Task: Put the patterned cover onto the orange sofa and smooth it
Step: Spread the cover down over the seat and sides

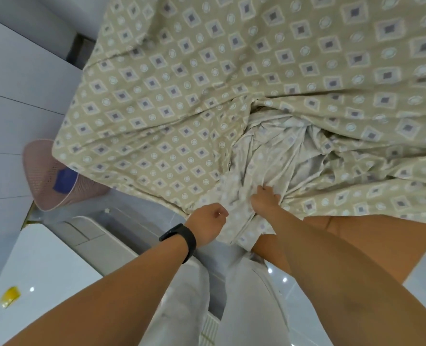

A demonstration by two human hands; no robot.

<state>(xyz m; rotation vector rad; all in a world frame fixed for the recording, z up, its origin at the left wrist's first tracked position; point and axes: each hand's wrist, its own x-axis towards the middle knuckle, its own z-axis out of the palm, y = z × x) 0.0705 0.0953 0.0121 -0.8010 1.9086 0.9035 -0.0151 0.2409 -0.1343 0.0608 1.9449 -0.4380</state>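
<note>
Your left hand (210, 222), black band (182, 242) on its wrist, is closed on the near edge of the patterned cover (182, 96) at lower centre. Your right hand (265, 199) clutches bunched pale fabric just beside it. The cover fills the upper frame; orange sofa (356, 236) shows beneath at lower right.

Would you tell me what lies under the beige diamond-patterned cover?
Only a strip of orange sofa shows below the beige diamond-patterned cover, near the right hand; the rest is hidden.
</note>
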